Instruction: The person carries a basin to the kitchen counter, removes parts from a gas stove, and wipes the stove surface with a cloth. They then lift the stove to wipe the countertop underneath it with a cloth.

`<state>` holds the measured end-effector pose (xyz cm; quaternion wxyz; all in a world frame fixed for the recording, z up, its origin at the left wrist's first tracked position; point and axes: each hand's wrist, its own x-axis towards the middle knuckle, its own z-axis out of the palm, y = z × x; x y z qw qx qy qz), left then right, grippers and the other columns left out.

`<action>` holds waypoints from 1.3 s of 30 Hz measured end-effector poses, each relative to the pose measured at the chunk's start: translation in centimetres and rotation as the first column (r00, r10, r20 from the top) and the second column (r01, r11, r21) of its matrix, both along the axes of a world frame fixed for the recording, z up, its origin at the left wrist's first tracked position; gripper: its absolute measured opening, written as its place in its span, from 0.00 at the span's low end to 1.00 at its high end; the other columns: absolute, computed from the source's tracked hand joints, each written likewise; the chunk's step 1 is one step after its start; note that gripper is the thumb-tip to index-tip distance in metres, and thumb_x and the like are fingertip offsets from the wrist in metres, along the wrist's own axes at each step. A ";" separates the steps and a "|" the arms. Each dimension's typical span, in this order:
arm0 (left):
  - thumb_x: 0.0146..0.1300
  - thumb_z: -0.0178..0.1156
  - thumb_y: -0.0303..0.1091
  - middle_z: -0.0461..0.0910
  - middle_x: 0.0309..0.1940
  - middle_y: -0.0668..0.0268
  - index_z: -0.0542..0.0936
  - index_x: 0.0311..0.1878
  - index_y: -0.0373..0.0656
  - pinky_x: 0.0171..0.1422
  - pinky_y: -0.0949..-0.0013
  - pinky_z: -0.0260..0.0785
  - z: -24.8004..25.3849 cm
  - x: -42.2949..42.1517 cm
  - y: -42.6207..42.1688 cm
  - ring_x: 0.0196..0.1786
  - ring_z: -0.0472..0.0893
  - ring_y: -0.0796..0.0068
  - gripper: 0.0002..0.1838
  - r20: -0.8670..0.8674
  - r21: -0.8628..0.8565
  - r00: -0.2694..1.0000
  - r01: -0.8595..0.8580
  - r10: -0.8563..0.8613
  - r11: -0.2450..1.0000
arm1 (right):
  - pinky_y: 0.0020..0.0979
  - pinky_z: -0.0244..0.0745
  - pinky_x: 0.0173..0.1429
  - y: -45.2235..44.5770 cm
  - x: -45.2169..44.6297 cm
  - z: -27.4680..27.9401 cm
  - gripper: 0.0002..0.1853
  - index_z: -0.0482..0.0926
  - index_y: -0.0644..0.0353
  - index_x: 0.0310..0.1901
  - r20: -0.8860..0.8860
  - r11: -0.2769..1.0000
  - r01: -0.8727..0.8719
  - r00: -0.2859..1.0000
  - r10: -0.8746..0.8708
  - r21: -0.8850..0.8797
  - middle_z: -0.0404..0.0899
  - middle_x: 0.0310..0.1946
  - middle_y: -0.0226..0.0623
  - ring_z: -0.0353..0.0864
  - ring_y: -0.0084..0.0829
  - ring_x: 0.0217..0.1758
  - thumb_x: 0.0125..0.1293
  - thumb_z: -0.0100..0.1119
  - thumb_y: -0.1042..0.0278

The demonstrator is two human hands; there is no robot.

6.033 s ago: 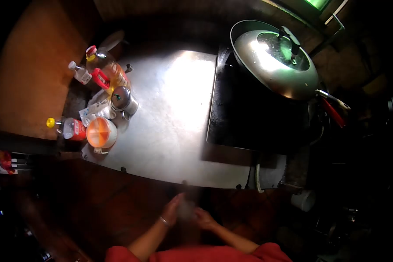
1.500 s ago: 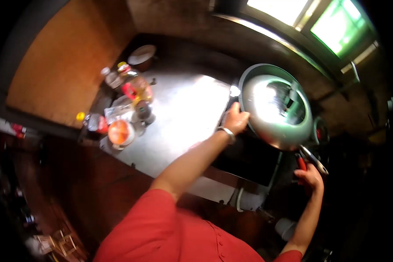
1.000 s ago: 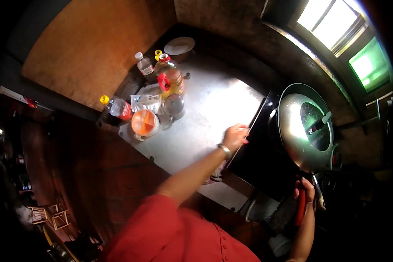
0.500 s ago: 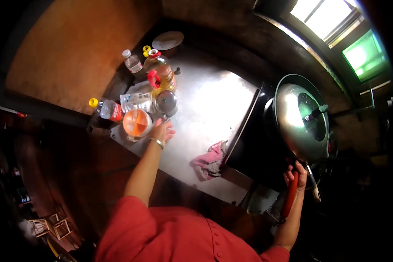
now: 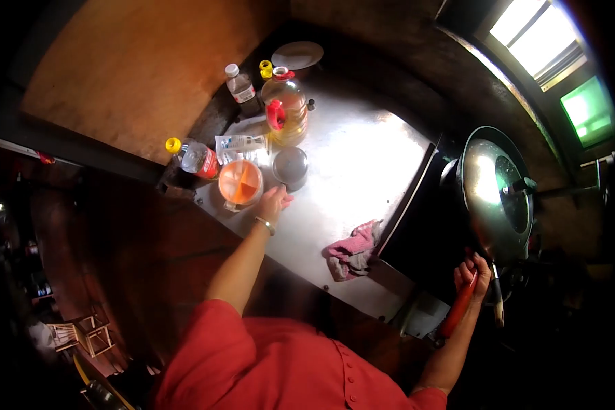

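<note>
My left hand (image 5: 275, 202) is at the near edge of a round grey lidded container (image 5: 290, 168), its fingers closed at the container's side. Just left of it stands a round tub with an orange, sectioned top (image 5: 240, 182). On the right, my right hand (image 5: 474, 276) is wrapped round the red handle (image 5: 460, 306) of a wok (image 5: 466, 152). A metal lid (image 5: 484, 205) with a glass centre and a dark knob covers the wok. Beside my right hand sticks out a slim, pale-ended utensil handle (image 5: 498, 301).
Behind the container stand an oil bottle (image 5: 288, 113) with a red handle and a clear white-capped bottle (image 5: 241, 87). A yellow-capped bottle (image 5: 199, 159) leans at the left, near a white packet (image 5: 241, 147). A pink-and-grey cloth (image 5: 354, 251) lies on the metal counter (image 5: 352, 174).
My left hand's spread fingers have closed at the grey container. My right hand stays on the red handle. The whole view has shifted, so the counter things appear farther right.
</note>
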<state>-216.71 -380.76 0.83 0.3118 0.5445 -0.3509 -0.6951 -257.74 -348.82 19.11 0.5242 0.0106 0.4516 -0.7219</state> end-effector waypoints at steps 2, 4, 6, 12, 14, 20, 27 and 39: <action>0.71 0.53 0.44 0.78 0.34 0.64 0.75 0.34 0.41 0.55 0.67 0.71 0.0 0.6 0.9 0.45 0.82 0.67 0.16 -0.004 0.025 1.000 0.023 -0.023 0.999 | 0.28 0.60 0.19 -0.1 0.2 0.3 0.15 0.77 0.67 0.48 -0.010 1.000 0.017 1.000 -0.017 0.021 0.71 0.22 0.26 0.63 0.21 0.12 0.70 0.49 0.65; 0.71 0.53 0.43 0.76 0.34 0.66 0.75 0.33 0.41 0.55 0.67 0.72 0.2 0.9 2.1 0.45 0.82 0.66 0.16 -0.040 0.038 0.999 0.026 -0.025 0.999 | 0.27 0.60 0.19 -0.2 0.3 0.3 0.15 0.77 0.68 0.47 -0.026 1.000 0.023 0.999 -0.023 0.021 0.70 0.22 0.26 0.63 0.20 0.12 0.70 0.49 0.64; 0.71 0.53 0.41 0.74 0.33 0.67 0.74 0.32 0.41 0.54 0.66 0.73 0.6 1.3 3.2 0.45 0.82 0.66 0.14 -0.049 0.042 0.998 0.039 -0.037 0.998 | 0.27 0.60 0.19 0.2 0.2 0.0 0.14 0.76 0.68 0.47 -0.064 0.999 0.038 0.997 -0.036 0.027 0.70 0.22 0.26 0.63 0.20 0.12 0.70 0.49 0.65; 0.71 0.52 0.37 0.73 0.31 0.69 0.71 0.30 0.45 0.60 0.59 0.71 1.5 2.1 3.8 0.49 0.82 0.65 0.12 -0.081 0.095 0.996 0.029 -0.021 0.995 | 0.26 0.59 0.19 0.3 0.2 0.2 0.14 0.76 0.69 0.47 -0.037 0.999 0.041 0.998 -0.041 0.002 0.69 0.21 0.27 0.63 0.20 0.12 0.70 0.49 0.66; 0.71 0.52 0.37 0.73 0.31 0.68 0.71 0.31 0.45 0.62 0.58 0.70 1.6 2.1 3.4 0.50 0.82 0.62 0.11 -0.103 0.099 0.995 0.023 -0.012 0.995 | 0.26 0.59 0.18 0.1 0.5 0.4 0.13 0.75 0.69 0.45 -0.043 0.999 0.037 0.998 -0.037 -0.020 0.69 0.21 0.27 0.63 0.20 0.13 0.69 0.48 0.67; 0.72 0.53 0.39 0.72 0.33 0.68 0.71 0.32 0.45 0.68 0.52 0.64 -0.1 0.9 1.4 0.57 0.79 0.52 0.12 -0.212 0.069 0.969 -0.111 0.124 0.991 | 0.27 0.59 0.18 0.1 0.8 -0.3 0.08 0.71 0.63 0.32 -0.038 0.994 0.023 0.999 -0.027 -0.108 0.67 0.21 0.27 0.62 0.22 0.13 0.68 0.48 0.69; 0.71 0.54 0.41 0.73 0.42 0.63 0.72 0.38 0.44 0.65 0.52 0.65 -2.0 -1.6 -2.4 0.59 0.75 0.54 0.11 -0.285 0.067 0.892 -0.348 0.352 0.935 | 0.26 0.60 0.17 -0.2 1.5 -0.3 0.12 0.66 0.57 0.28 -0.064 0.994 0.065 0.995 -0.071 -0.086 0.66 0.20 0.28 0.64 0.21 0.15 0.71 0.46 0.67; 0.67 0.60 0.48 0.55 0.72 0.54 0.54 0.71 0.43 0.74 0.44 0.53 -4.2 -4.4 -8.6 0.72 0.59 0.42 0.38 -0.305 0.044 0.763 -0.586 0.569 0.809 | 0.29 0.60 0.19 0.7 1.7 -1.8 0.09 0.74 0.67 0.41 0.026 0.992 0.078 0.997 -0.076 -0.101 0.66 0.19 0.27 0.64 0.22 0.13 0.67 0.49 0.71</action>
